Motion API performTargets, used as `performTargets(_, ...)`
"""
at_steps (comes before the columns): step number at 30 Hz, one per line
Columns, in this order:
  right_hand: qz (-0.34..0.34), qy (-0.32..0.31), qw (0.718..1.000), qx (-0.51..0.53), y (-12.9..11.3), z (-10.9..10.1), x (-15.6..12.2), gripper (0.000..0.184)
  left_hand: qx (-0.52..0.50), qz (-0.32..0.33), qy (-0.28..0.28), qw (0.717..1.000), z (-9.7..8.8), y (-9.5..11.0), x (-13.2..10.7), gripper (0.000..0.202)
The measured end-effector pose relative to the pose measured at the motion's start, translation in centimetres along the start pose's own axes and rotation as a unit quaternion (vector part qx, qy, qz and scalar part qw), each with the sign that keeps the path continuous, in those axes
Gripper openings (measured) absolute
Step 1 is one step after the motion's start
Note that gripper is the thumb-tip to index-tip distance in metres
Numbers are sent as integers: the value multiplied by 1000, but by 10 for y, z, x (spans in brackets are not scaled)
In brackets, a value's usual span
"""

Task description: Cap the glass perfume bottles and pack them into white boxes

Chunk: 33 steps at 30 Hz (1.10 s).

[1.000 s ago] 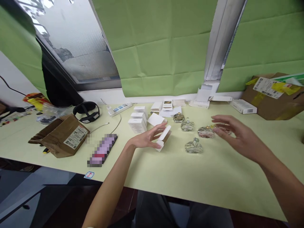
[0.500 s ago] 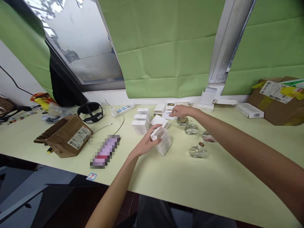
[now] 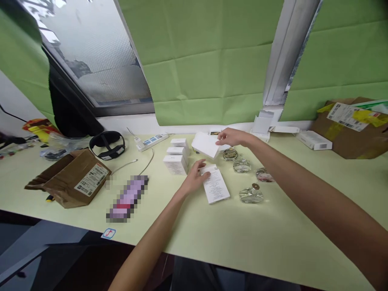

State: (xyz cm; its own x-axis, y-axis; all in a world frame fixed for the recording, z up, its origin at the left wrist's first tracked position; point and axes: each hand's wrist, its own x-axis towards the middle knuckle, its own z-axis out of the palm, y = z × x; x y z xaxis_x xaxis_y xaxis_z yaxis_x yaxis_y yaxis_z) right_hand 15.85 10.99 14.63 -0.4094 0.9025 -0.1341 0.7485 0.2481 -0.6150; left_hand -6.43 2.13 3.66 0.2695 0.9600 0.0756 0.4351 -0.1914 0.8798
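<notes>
My left hand (image 3: 196, 177) grips the upper left end of a white printed carton (image 3: 217, 188), its thumb on the top face. The carton lies with its broad, text-covered side up on the table. Farther back, my right hand (image 3: 233, 137) pinches the right edge of a blank white paperboard piece (image 3: 205, 144), which is tilted and partly covers things behind it. Close to the right hand sit glass perfume bottles: a dark-patterned one (image 3: 230, 154), a clear one (image 3: 241, 165), a pinkish one (image 3: 264, 175) partly behind my forearm, and a clear one with a brownish cap (image 3: 251, 194).
White cartons (image 3: 176, 163) stand in a row left of my hands. A phone (image 3: 129, 198), blurred out, an open brown box (image 3: 75, 178), a black headset (image 3: 107, 145) and a power strip (image 3: 155, 140) lie left. White packaging (image 3: 263, 124) and a taped box (image 3: 348, 129) are right.
The carton under my left hand has gone from tilted with its end open to lying broad side up. My right hand has raised the white paperboard piece from the table.
</notes>
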Motion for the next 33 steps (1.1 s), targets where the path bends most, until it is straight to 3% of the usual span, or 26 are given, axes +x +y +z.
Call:
performTargets(2,-26,38,998,30,11,-12,-23,29,-16,13,61,998,2,11,16,63)
performTargets(4,-57,75,994,62,21,-14,-45,33,-102,23,85,991,2,31,31,68)
performTargets(7,-90,145,981,88,32,-5,-70,38,-218,48,39,974,1,65,52,68)
performTargets(10,-78,175,977,90,38,0,-91,40,-232,65,-18,970,0,89,65,59)
performTargets(12,-57,177,972,140,43,-2,-104,40,-211,75,-57,973,-1,95,70,55)
performTargets(15,-43,210,943,254,47,-7,-116,39,-170,85,-108,976,-4,92,72,54)
performTargets(17,-60,176,937,295,48,-8,-118,39,-164,85,-144,972,-5,87,74,55)
performTargets(21,-90,16,949,301,47,2,-111,46,-193,108,-197,955,-3,82,76,58)
performTargets(27,-166,-8,938,303,55,17,-97,81,-134,155,-214,955,-5,94,72,64)
performTargets(30,-136,-15,955,265,59,14,-95,86,-75,157,-198,965,-12,101,68,80)
performTargets(33,-70,-1,976,206,59,12,-94,88,-28,102,-202,974,-19,105,64,92)
